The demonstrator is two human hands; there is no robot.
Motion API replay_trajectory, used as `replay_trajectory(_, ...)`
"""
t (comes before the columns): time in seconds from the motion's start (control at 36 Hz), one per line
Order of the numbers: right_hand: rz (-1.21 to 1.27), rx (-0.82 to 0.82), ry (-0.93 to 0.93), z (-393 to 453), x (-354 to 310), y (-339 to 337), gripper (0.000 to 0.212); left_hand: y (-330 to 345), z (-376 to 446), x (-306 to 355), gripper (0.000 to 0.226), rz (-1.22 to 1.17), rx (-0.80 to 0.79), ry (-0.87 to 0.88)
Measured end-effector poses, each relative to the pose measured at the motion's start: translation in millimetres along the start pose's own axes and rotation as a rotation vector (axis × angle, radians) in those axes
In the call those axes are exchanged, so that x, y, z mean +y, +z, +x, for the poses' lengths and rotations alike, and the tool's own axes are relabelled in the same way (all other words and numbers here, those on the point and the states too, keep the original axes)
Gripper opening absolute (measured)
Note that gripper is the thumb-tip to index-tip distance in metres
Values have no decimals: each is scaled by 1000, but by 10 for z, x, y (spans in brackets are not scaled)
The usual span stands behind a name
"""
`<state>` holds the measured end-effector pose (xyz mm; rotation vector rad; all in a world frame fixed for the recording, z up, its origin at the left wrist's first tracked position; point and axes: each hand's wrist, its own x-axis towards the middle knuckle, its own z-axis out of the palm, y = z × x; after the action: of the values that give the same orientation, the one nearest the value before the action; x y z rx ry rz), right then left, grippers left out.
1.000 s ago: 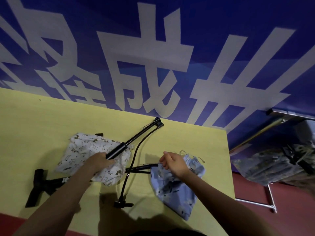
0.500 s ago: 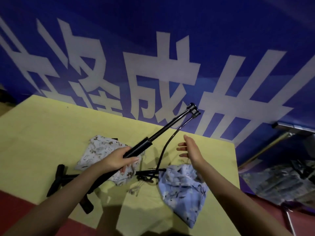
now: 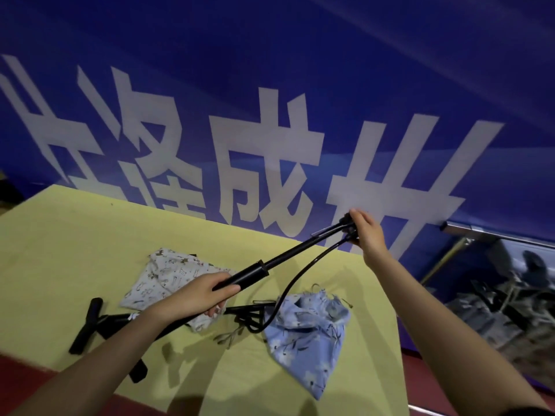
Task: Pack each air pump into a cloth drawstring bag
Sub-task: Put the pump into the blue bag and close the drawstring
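Observation:
A black air pump (image 3: 271,262) is held slanted above the yellow table (image 3: 75,235). My left hand (image 3: 199,295) grips its barrel near the middle. My right hand (image 3: 365,232) grips the pump's far end, where its black hose (image 3: 295,277) starts; the hose loops down toward the table. A white patterned drawstring bag (image 3: 168,274) lies under my left hand. A light blue floral drawstring bag (image 3: 309,334) lies to the right, its mouth facing the hose end. A second black pump (image 3: 99,321) lies on the table at the left, partly hidden by my left arm.
A blue banner (image 3: 270,115) with large white characters hangs right behind the table. Past the table's right edge, more patterned bags and black pumps (image 3: 504,301) are piled by a metal frame (image 3: 480,235). Red floor shows below the table's near edge.
My left hand lifted the pump off the table and tilted it up. My right hand left the blue bag, rose and took hold of the pump's far end.

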<state>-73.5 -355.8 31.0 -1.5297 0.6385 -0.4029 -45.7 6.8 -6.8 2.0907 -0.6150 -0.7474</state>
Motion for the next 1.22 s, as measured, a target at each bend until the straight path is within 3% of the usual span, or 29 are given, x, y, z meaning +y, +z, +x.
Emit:
replay_trajectory(0.17, -210, -93, -124, -146, -17, -33, 36, 82, -154, 45, 17, 23, -7, 2)
replay_trajectory(0.31, -245, -303, -263, -303, -94, -94, 53, 63, -297, -9, 19, -21, 1, -15)
replay_trajectory(0.39, -287, -365, -307, -362, -141, -106, 53, 22, -347, -32, 16, -27, 14, -22)
replay_trajectory(0.5, -440, -258, -349, -357, -164, -105, 26, -12, -376, -50, 18, -20, -20, -25)
replay_trajectory(0.61, -477, -123, -372, -369, -152, -83, 25, 8, -358, 31, 24, 35, -13, -1)
replay_trajectory(0.69, -438, -156, -352, -367, -170, -124, 23, 12, -349, 77, 31, 71, -2, 1)
replay_trajectory(0.83, -452, -305, -308, -431, -200, -181, 38, 65, -330, 112, 27, 26, -44, 1)
replay_trajectory(1.0, -430, -276, -281, -599, -135, -78, 44, 156, -291, 237, 19, 52, -45, 32)
replay_trajectory(1.22, -298, -318, -167, -812, -77, 84, 42, 279, -352, 362, 48, -43, 33, 1)
